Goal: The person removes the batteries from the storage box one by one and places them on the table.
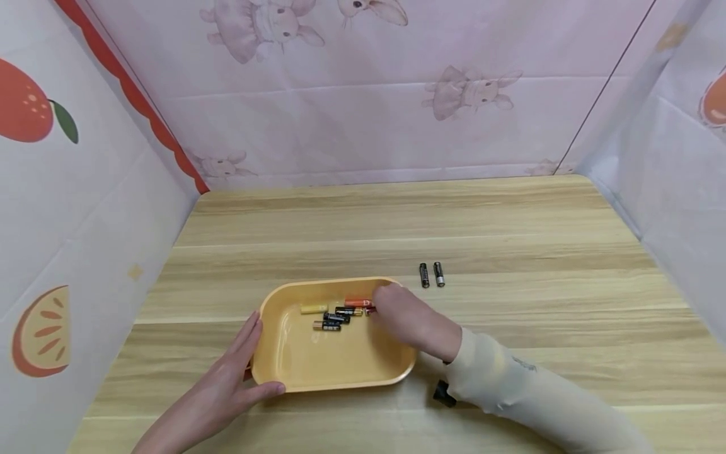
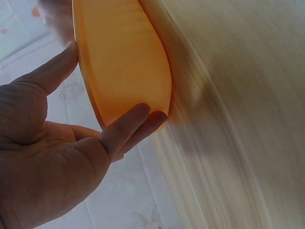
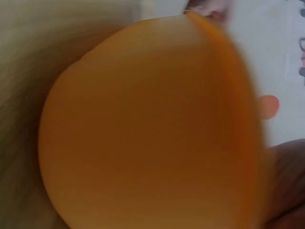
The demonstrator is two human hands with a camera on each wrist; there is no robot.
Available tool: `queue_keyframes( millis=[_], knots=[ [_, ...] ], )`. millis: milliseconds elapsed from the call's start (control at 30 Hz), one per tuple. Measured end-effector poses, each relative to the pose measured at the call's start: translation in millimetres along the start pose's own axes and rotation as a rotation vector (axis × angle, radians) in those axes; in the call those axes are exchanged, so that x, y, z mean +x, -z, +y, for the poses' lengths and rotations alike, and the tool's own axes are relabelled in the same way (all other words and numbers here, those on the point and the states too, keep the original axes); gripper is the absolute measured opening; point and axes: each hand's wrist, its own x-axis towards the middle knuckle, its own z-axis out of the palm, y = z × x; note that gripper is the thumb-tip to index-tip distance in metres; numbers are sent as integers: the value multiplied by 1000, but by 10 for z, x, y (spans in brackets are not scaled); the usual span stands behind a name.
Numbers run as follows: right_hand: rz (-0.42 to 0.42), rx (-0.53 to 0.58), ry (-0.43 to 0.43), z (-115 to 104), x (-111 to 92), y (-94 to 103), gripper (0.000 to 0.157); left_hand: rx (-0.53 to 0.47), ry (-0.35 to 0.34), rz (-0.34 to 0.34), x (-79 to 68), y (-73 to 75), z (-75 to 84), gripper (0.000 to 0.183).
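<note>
Left hand: spread round the left end of the yellow tray, my thumb on the near rim and my fingers against the outer wall, holding it.
Right hand: dipped inside the tray at its right end, blurred; my fingertips are hidden, so I cannot tell whether they hold anything.
Red battery: just beside my right hand, partly covered by it.
Orange battery: near the far wall, its right end meeting my hand in the head view.
Other batteries in the tray: a yellow battery on the left, a gold-ended black battery, a plain black battery and a copper-ended black battery.
Directions: these four lie roughly left to right; gold end points right, copper end left. Tray's long axis also runs left to right.
Outside pair: two black batteries side by side on the table, beyond the tray's far right corner, long axes pointing away from me.
In the way: my right hand and wrist cross the tray's right rim.
Around: rabbit-print cloth behind the table.
</note>
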Motion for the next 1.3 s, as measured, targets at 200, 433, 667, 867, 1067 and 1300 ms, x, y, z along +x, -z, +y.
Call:
queue_keyframes(
  millis=[200,433,667,867,1067,1300],
  knots=[
    [-16,-166,15,-38,73,-188,22,-12,14,-5,4,-16,0,117],
    [-58,27,136,-18,113,-222,27,-1,21,-4,0,-6,-3,116],
    [-115,367,335,-41,69,-105,5,-10,40,-24,15,10,16,116],
    [-197,647,383,-108,-71,201,8,-7,28,-20,21,15,7,117],
    [-154,720,381,-85,-186,562,10,4,11,-4,13,0,-8,116],
    [-39,738,366,31,-275,920,10,17,-10,-1,2,-5,-15,114]
  ],
)
